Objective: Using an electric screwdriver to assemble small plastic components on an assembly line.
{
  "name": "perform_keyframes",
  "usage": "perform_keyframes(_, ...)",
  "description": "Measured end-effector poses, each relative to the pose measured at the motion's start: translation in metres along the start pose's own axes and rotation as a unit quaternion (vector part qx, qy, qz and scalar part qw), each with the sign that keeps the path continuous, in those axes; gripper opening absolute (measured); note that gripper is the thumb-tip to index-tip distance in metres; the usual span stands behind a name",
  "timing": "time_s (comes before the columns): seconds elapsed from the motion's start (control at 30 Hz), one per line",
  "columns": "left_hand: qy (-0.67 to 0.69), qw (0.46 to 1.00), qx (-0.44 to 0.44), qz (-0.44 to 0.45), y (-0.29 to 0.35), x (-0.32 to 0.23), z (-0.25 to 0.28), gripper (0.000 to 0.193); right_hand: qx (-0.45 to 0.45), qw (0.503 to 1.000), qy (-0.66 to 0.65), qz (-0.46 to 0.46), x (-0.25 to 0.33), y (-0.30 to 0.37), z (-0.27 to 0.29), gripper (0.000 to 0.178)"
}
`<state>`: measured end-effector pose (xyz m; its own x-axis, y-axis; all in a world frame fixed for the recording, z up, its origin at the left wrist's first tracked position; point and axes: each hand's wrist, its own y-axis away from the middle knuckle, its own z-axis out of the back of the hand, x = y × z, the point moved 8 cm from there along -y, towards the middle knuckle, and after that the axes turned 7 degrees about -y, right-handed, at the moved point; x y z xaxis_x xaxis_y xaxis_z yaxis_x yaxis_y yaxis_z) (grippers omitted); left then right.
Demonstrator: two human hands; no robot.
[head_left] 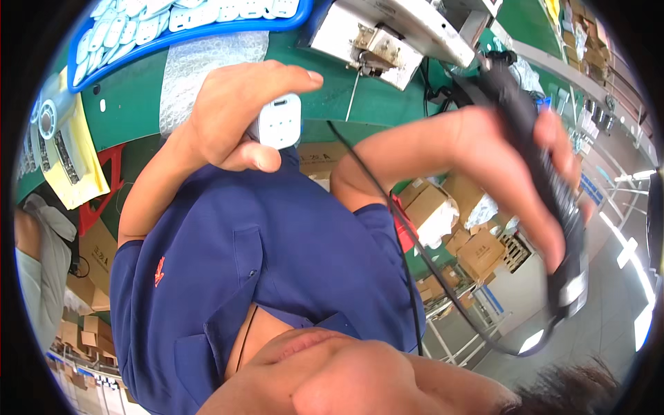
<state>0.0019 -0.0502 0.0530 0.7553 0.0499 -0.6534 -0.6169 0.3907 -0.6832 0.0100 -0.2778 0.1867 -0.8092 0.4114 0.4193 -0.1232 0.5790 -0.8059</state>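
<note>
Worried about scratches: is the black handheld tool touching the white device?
Apart: in the head view, a wide gap separates the black handheld tool from the white device.

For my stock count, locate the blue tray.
Head view, upper left: the blue tray lies on the green bench, just beyond the bubble wrap and left hand.

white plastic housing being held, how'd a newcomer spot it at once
On the green workbench, find the blue tray at the picture's upper left. Below it in view, the left grip holds the white plastic housing. Unlike the white pieces heaped in the tray, it is held apart, alone.
</note>
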Motion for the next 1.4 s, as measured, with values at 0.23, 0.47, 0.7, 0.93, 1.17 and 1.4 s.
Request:
perform_keyframes(0.23,-0.031,0.999,0.029,0.022,-0.009,0.001,-0.005,0.079,0.085,0.974,-0.074,-0.197,0.001,0.028,-0.018,0.082)
perform_keyframes(0.47,-0.031,0.999,0.019,0.000,-0.008,-0.003,-0.007,0.079,0.110,0.956,-0.013,-0.271,-0.029,0.060,-0.031,0.083)
perform_keyframes(0.7,-0.036,0.999,0.019,-0.006,-0.006,-0.004,-0.006,0.077,0.152,0.947,0.026,-0.280,-0.037,0.068,-0.032,0.083)
perform_keyframes(0.93,-0.037,0.999,0.017,-0.008,-0.008,-0.004,-0.006,0.077,0.143,0.948,-0.037,-0.283,-0.040,0.067,-0.030,0.082)
perform_keyframes(1.17,-0.042,0.999,0.020,-0.003,-0.004,-0.003,-0.003,0.077,0.156,0.959,-0.045,-0.234,-0.018,0.050,-0.027,0.081)
perform_keyframes(1.4,-0.032,0.999,0.030,0.003,-0.007,-0.002,-0.008,0.077,0.099,0.974,-0.204,0.026,0.002,0.001,-0.003,0.065)
